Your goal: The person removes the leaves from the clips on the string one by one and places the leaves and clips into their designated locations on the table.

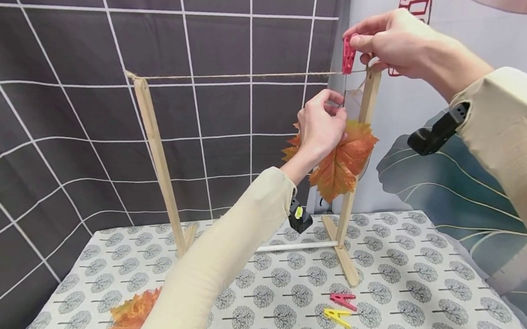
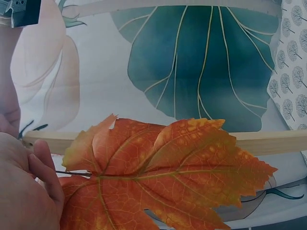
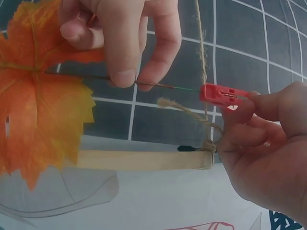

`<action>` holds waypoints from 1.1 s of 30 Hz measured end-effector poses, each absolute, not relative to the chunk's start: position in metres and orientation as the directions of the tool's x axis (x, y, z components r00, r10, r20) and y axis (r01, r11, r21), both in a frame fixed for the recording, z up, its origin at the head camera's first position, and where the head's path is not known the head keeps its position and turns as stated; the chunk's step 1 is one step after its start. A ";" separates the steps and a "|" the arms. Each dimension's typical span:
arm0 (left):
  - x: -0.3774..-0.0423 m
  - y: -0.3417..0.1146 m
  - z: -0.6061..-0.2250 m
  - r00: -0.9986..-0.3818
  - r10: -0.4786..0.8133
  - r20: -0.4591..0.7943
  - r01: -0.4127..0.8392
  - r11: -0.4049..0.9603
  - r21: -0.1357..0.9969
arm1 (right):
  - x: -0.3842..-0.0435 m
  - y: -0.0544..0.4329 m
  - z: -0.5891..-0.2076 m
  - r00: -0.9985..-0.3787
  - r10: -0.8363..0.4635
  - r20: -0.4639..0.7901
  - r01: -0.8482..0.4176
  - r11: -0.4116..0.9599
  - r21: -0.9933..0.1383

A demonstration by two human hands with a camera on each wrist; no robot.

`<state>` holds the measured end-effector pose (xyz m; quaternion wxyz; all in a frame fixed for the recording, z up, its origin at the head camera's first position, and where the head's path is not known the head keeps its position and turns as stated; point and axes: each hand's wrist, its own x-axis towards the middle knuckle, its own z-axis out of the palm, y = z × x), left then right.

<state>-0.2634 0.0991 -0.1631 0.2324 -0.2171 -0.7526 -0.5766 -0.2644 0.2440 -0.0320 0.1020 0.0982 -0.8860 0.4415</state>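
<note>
An orange artificial maple leaf (image 1: 340, 163) hangs beside the right post of a wooden frame. My left hand (image 1: 321, 118) pinches its thin dark stem (image 3: 96, 76) between thumb and fingertips. Above, a red clothespin (image 1: 348, 57) stands on the twine (image 1: 233, 75) near that post, held by its handles in my right hand (image 1: 398, 45). In the right wrist view the stem's green tip meets the nose of the clothespin (image 3: 221, 96); how deep it sits inside cannot be told. The leaf (image 2: 148, 167) spreads broadly in the left wrist view.
On the tree-print tablecloth (image 1: 281, 295) lie a pink-red clothespin (image 1: 343, 300) and a yellow clothespin (image 1: 337, 317). Another orange leaf (image 1: 133, 314) is partly behind my left sleeve. The left post (image 1: 157, 158) and a white crossbar (image 1: 301, 246) complete the frame.
</note>
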 end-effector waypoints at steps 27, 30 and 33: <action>-0.266 0.097 -0.159 -0.796 0.066 0.602 0.599 0.225 0.768 | -0.260 0.237 -0.030 -0.950 -0.019 0.312 -0.275 0.529 -0.803; -0.266 0.097 -0.159 -0.798 0.067 0.599 0.597 0.228 0.769 | -0.259 0.237 -0.029 -0.948 -0.009 0.318 -0.282 0.487 -0.827; -0.266 0.096 -0.159 -0.802 0.064 0.594 0.592 0.224 0.774 | -0.258 0.236 -0.028 -0.946 0.004 0.324 -0.286 0.459 -0.841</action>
